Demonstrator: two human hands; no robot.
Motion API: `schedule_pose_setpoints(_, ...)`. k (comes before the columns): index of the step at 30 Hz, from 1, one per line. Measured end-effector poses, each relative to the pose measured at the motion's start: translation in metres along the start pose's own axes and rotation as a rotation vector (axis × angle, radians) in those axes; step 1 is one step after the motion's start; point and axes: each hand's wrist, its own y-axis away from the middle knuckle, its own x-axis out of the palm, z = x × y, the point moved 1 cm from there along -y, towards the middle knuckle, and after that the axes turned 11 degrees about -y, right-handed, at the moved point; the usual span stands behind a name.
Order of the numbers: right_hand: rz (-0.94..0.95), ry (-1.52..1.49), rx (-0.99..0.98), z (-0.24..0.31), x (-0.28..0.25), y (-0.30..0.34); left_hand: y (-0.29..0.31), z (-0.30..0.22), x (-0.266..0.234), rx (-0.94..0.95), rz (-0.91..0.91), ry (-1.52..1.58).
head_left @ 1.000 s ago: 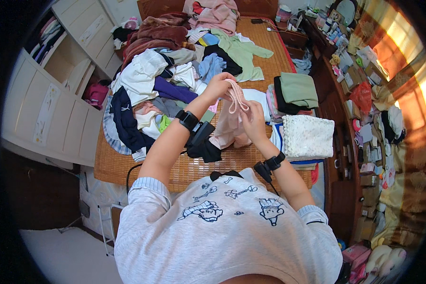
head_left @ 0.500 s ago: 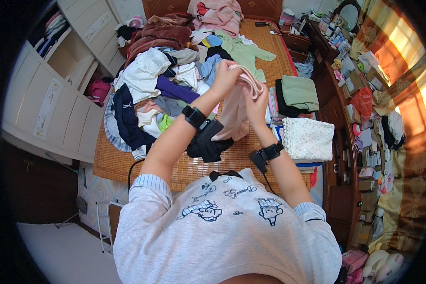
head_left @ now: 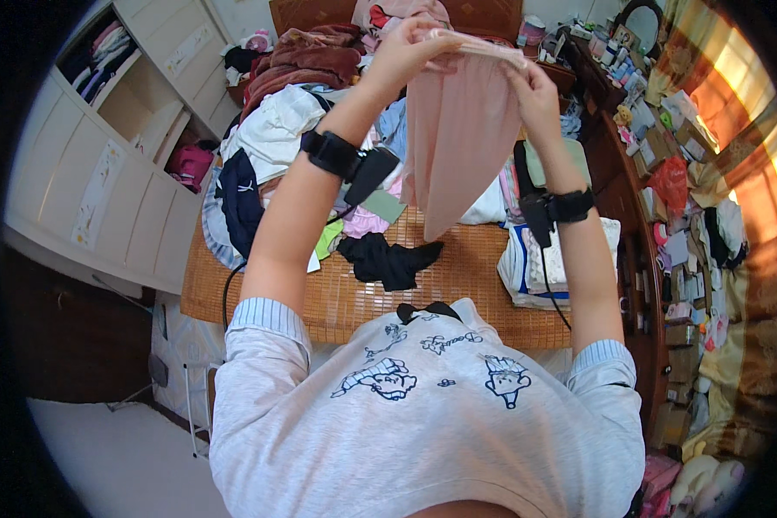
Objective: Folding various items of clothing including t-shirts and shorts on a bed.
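A pale pink garment (head_left: 457,129) hangs stretched between my hands, raised over the bed, its banded edge on top and its lower end tapering to a point. My left hand (head_left: 406,57) grips the band's left end. At the other end, my right hand (head_left: 537,99) is closed on the edge. Below the hanging cloth, a crumpled black garment (head_left: 388,262) lies on the woven bamboo mat (head_left: 457,281). To the left spreads a heap of loose clothes, with a white shirt (head_left: 272,125) and a navy garment (head_left: 237,198) on it.
Folded clothes with a white textured piece (head_left: 554,259) are stacked at the mat's right. Brown blankets (head_left: 306,60) lie at the far left of the bed. A white wardrobe (head_left: 86,173) stands left; cluttered boxes (head_left: 678,337) line the right. Cables hang from both wrist straps.
Both hands have risen and moved apart, my right one further right. The pink garment, bunched before, now hangs spread out and higher.
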Motion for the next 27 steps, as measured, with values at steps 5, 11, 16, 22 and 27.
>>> schedule_pose_setpoints(5,0.063,-0.005,-0.032,0.031,-0.005,-0.027,-0.001,-0.021,-0.018,-0.068,0.157,-0.010)
schedule_pose_setpoints(11,0.235,-0.071,0.081,0.104,0.004,-0.026,0.012,-0.075,-0.026,0.115,0.125,-0.252)
schedule_pose_setpoints(16,0.339,-0.101,0.075,0.120,0.005,-0.031,0.008,-0.079,-0.026,0.106,0.116,-0.395)
schedule_pose_setpoints(22,0.274,0.138,0.152,0.012,-0.037,0.001,0.025,0.018,0.000,-0.184,0.248,-0.236)
schedule_pose_setpoints(27,0.175,0.149,0.268,-0.012,-0.032,0.029,0.047,0.065,0.013,-0.197,0.140,-0.374)
